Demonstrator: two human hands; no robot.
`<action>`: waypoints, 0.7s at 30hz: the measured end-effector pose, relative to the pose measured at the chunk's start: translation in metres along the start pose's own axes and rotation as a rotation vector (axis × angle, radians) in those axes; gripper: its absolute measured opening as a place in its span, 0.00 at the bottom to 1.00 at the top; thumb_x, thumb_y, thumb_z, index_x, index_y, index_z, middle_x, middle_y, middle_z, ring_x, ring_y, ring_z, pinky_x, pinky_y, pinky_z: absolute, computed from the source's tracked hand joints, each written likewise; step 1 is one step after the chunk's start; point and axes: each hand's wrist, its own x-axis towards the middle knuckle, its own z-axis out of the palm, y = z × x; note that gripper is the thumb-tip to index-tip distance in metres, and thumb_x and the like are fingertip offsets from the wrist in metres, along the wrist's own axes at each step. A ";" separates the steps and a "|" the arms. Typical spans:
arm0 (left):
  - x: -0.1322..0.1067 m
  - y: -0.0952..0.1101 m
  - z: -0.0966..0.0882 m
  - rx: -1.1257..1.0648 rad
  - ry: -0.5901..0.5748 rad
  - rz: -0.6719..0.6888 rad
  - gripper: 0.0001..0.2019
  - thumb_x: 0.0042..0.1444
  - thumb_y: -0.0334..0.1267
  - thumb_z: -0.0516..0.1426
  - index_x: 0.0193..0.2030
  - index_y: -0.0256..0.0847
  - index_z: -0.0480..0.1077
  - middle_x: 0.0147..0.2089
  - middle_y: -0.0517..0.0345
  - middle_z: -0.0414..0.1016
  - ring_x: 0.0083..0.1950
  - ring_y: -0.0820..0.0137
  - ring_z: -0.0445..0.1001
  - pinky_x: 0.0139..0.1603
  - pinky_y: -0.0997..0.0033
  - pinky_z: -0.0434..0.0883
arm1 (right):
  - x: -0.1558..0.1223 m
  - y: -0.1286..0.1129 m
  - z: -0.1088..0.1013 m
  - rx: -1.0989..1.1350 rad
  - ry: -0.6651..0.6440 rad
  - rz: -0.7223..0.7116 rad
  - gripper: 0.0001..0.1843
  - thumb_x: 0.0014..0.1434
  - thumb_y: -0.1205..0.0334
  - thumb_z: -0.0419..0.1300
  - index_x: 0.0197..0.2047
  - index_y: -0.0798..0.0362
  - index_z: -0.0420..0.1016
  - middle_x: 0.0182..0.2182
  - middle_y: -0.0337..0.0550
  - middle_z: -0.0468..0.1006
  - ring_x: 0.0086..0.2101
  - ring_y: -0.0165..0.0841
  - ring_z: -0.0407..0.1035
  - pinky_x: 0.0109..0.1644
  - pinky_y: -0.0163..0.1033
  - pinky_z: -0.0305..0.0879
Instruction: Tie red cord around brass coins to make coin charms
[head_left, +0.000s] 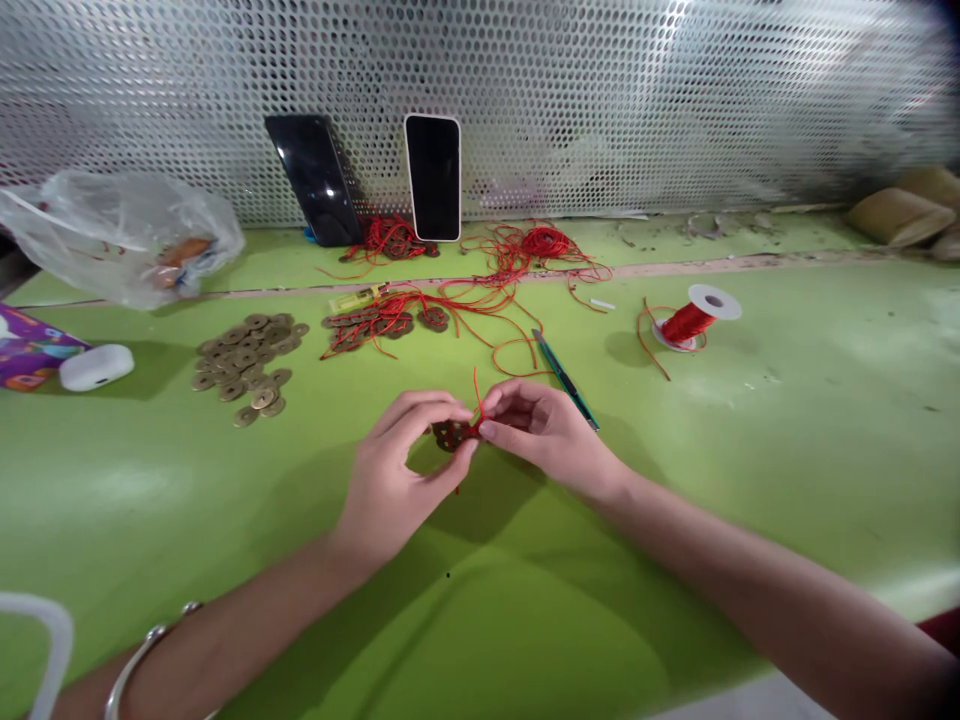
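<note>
Between my two hands, above the green table, is a small cluster of dark bronze coins [448, 434] tied with red cord. My left hand [405, 460] curves around the cluster, its thumb and fingertips closed on the coins' right side. Against it, my right hand [544, 430] pinches the red cord [478, 395] where it meets the coins, and a loose end sticks up between the hands. The fingertips partly hide the knot area. Just beyond my right hand lies a pair of dark green tweezers [568, 382].
Loose brass coins [247, 360] lie in a pile at left. Tied coin clusters [375, 325], a yellow lighter-like item [356, 299] and tangled red cord [536, 245] lie behind. A red cord spool [690, 318] stands right. Two phones [433, 178] lean on the perforated metal panel [570, 100]; a plastic bag [127, 235] sits left.
</note>
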 end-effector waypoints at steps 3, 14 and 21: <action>-0.001 -0.002 0.001 -0.049 -0.009 -0.058 0.12 0.54 0.30 0.56 0.46 0.43 0.67 0.42 0.57 0.72 0.40 0.70 0.71 0.43 0.68 0.70 | 0.000 -0.003 -0.003 -0.037 -0.006 -0.002 0.12 0.49 0.60 0.67 0.35 0.53 0.70 0.32 0.40 0.74 0.33 0.28 0.71 0.43 0.36 0.71; -0.002 -0.005 0.000 -0.238 -0.108 -0.248 0.08 0.62 0.37 0.48 0.38 0.43 0.68 0.33 0.59 0.73 0.32 0.72 0.72 0.33 0.73 0.70 | -0.001 -0.005 -0.003 -0.171 -0.045 -0.060 0.10 0.52 0.62 0.64 0.36 0.53 0.69 0.32 0.41 0.74 0.33 0.29 0.71 0.39 0.36 0.70; 0.003 -0.001 0.002 -0.443 -0.244 -0.285 0.06 0.60 0.35 0.49 0.40 0.44 0.67 0.38 0.57 0.74 0.38 0.70 0.74 0.38 0.72 0.73 | -0.002 -0.010 -0.006 -0.265 -0.133 -0.247 0.06 0.54 0.68 0.61 0.37 0.52 0.69 0.34 0.40 0.74 0.36 0.29 0.69 0.44 0.38 0.66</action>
